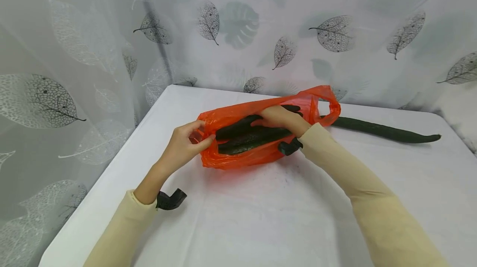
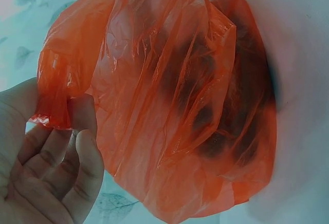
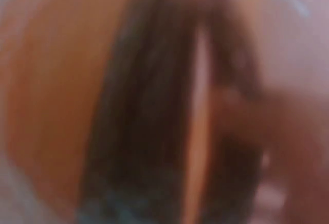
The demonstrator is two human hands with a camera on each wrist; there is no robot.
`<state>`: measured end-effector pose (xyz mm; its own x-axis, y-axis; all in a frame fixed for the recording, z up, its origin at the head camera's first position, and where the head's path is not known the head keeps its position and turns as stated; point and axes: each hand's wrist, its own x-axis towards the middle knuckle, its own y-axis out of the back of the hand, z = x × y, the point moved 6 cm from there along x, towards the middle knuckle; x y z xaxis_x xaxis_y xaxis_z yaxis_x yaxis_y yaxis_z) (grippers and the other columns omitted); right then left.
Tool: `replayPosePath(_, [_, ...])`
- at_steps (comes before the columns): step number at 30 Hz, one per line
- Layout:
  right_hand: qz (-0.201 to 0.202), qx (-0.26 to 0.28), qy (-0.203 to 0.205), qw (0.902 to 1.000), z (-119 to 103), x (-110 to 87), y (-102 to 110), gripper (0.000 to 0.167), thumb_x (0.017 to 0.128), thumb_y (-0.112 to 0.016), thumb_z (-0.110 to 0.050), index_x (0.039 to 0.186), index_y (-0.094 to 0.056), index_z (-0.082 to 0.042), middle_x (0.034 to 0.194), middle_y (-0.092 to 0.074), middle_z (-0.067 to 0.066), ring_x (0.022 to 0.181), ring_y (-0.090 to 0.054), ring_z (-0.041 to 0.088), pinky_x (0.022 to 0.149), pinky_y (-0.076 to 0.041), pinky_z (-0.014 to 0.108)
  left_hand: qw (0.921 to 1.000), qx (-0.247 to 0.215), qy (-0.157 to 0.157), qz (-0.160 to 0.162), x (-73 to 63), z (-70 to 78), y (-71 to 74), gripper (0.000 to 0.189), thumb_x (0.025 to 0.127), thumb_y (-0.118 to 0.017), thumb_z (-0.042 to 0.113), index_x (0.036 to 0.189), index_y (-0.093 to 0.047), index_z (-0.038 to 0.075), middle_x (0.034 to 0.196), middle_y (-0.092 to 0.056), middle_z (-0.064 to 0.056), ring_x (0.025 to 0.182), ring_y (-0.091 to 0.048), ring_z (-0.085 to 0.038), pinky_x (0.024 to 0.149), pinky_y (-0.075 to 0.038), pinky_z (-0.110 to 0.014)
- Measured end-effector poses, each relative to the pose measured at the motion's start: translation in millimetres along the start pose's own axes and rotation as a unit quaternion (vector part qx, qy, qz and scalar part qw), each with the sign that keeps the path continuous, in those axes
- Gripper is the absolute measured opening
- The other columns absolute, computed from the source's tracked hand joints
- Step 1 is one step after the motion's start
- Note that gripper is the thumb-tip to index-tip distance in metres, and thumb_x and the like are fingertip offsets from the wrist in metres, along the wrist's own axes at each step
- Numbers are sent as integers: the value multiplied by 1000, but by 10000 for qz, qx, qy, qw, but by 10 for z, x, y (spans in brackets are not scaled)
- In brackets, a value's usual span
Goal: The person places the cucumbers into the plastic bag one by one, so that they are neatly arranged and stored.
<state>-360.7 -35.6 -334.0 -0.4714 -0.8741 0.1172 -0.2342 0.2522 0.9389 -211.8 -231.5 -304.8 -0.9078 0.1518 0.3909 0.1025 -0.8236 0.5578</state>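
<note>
An orange-red plastic bag (image 1: 238,162) lies on its side on the table, its opening turned up toward the head camera. Inside it, a front cucumber (image 1: 246,143) and a rear cucumber (image 1: 238,128) lie side by side, long and dark green. My left hand (image 1: 181,139) pinches a gathered bit of the bag at its left end, between thumb and fingers. Reaching into the opening, my right hand (image 1: 277,117) grips the rear cucumber from above. Blur softens the right wrist view, where a cucumber (image 3: 144,106) fills the middle.
Another long cucumber (image 1: 387,131) lies on the white table (image 1: 261,225) to the right, its left end behind the bag's handle loop (image 1: 335,109). A leaf-patterned curtain (image 1: 238,60) hangs along the back and left sides.
</note>
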Motion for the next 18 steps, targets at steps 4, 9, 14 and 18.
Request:
replayPosePath(4, [-127, -17, -160, 9998, 12, 15, -1, 39, 90, -70, -16, 128, -61, -7, 120, -65, 9, 110, -60, 24, 101, -45, 42, 10000, 31, -72, 11, 1, -5, -4, 12, 87, -71, 6, 97, -66, 3, 86, -65, -8, 66, -59, -18, 60, -51, -24])
replayPosePath(9, [-388, 47, -379, 9985, 27, 53, 7, 41, 92, -68, -18, 130, -59, -4, 122, -63, 11, 111, -58, 26, 103, -43, 42, 10000, 13, -81, 17, 8, 2, 13, 13, 87, -71, 6, 99, -66, 3, 87, -66, -8, 67, -59, -18, 61, -51, -23])
replayPosePath(14, [-602, 265, -547, 9963, 43, 69, -10, 43, 94, -66, -19, 132, -56, -3, 126, -61, 13, 113, -56, 27, 106, -39, 42, 10000, -3, -37, 22, 7, -1, 18, 13, 87, -70, 7, 99, -67, 2, 87, -66, -9, 66, -59, -18, 60, -50, -22])
replayPosePath(18, [-636, 272, -588, 9959, 78, 53, -52, 42, 95, -64, -21, 133, -55, -5, 128, -60, 13, 113, -56, 27, 107, -39, 43, 10000, -16, -18, 6, 4, -12, 3, 13, 87, -71, 7, 99, -67, 2, 87, -66, -9, 66, -59, -18, 60, -50, -23])
